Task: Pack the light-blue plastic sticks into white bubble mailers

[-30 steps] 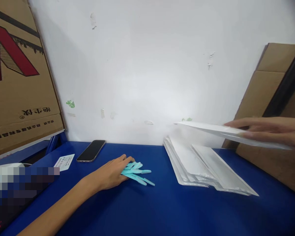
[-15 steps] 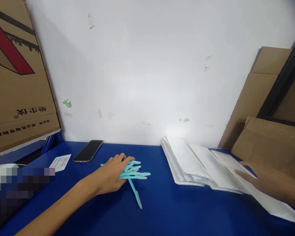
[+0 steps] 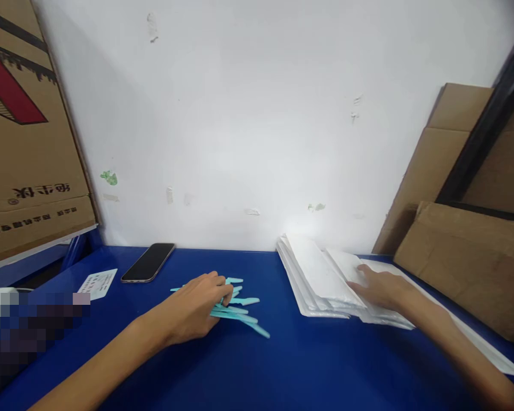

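Several light-teal eyebrow razors [image 3: 251, 301] lie in a loose fan on the blue tabletop, their ends pointing right. Over them is my left hand [image 3: 199, 302], its fingers curled down and closed on the bunch; part of the razors is hidden beneath it. To the right is a stack of flat white envelopes [image 3: 314, 274], overlapping and spread out rightward. My right hand [image 3: 379, 288] rests on the spread envelopes just right of the thicker pile, thumb and fingers apart.
A black-screened phone [image 3: 149, 262] lies near the wall, beside a small printed card [image 3: 97, 284]. A big cardboard box [image 3: 29, 154] rises at left. More cardboard [image 3: 466, 262] and a black frame [image 3: 480, 142] stand at right. The blue table [image 3: 300, 365] meets the white wall.
My right hand has moved left from the far-right envelope onto the envelopes near the pile. Under my left hand, the razor that pointed toward me has swung up closer to the others.
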The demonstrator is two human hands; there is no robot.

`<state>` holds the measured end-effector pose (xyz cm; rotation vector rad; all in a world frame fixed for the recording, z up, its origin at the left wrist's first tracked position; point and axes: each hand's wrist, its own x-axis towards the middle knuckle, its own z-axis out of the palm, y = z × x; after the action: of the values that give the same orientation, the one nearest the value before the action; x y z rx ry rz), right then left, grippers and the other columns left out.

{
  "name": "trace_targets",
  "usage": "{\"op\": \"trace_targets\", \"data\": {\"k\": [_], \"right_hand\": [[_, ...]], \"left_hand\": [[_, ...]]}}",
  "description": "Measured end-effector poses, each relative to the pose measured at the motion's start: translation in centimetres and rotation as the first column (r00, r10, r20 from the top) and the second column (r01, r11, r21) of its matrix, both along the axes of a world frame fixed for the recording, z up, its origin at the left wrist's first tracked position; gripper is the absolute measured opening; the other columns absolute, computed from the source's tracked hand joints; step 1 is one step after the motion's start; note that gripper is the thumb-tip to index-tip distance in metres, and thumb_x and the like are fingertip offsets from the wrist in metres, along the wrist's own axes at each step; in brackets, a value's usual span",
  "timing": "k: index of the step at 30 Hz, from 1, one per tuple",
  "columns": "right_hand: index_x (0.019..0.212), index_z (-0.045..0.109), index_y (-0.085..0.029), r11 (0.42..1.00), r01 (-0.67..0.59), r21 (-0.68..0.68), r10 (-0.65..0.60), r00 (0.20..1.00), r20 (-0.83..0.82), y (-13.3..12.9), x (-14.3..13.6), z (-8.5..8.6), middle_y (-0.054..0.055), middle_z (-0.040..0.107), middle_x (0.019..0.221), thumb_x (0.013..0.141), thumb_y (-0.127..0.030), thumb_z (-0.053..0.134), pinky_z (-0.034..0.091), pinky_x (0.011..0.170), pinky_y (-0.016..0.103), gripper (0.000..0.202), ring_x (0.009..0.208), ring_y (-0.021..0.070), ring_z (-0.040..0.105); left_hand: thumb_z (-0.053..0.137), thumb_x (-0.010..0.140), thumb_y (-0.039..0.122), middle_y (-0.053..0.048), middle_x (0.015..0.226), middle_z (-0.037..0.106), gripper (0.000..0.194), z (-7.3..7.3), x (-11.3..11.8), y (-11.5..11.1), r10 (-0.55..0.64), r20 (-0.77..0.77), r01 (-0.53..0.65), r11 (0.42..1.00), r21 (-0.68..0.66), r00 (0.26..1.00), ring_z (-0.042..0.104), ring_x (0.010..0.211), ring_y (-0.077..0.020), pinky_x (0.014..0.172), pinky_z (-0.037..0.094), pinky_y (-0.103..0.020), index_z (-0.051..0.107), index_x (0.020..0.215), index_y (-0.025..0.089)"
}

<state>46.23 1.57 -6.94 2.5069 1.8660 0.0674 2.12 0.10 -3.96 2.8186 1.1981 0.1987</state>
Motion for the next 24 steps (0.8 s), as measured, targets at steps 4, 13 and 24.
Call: {"op": "trace_targets", "data": {"k": [4,13,24], "right_hand": [[0.134,0.058,-0.014,0.999,0.010,0.046,-0.010,1.000,-0.005,-0.4,0.5,1.2,0.022,0.072,0.111,0.088,-0.051,0.043,0.049,0.086,0.053,0.061,0.104,0.0436,0.067],[0.140,0.050,-0.021,0.984,0.062,0.169,-0.063,0.998,-0.003,-2.0,0.9,3.9,0.021,0.072,0.108,0.083,-0.035,0.046,0.051,0.074,0.051,0.059,0.094,0.0438,0.069],[0.144,0.043,-0.030,0.885,0.101,0.455,-0.078,0.995,-0.070,-5.1,-0.5,8.6,0.016,0.073,0.105,0.089,-0.048,0.041,0.051,0.073,0.051,0.057,0.092,0.0449,0.069]], "left_hand": [[0.053,0.084,0.013,-0.001,0.088,0.061,0.011,0.2,-0.5,0.5,0.024,0.038,-0.022,0.999,-0.041,0.999,0.055,0.079,-0.0189,0.064,0.036,-0.028,0.054,0.085,0.024],[0.070,0.083,0.049,0.000,0.089,0.064,0.026,0.1,-1.1,1.2,0.125,0.069,-0.112,0.980,-0.167,0.990,0.061,0.081,-0.0216,0.062,0.036,-0.027,0.065,0.098,0.028],[0.052,0.087,0.027,-0.007,0.109,0.062,0.024,0.6,0.0,-0.8,0.101,0.010,-0.101,0.993,-0.060,0.995,0.062,0.093,-0.0262,0.072,0.044,-0.034,0.060,0.110,0.027]]}}
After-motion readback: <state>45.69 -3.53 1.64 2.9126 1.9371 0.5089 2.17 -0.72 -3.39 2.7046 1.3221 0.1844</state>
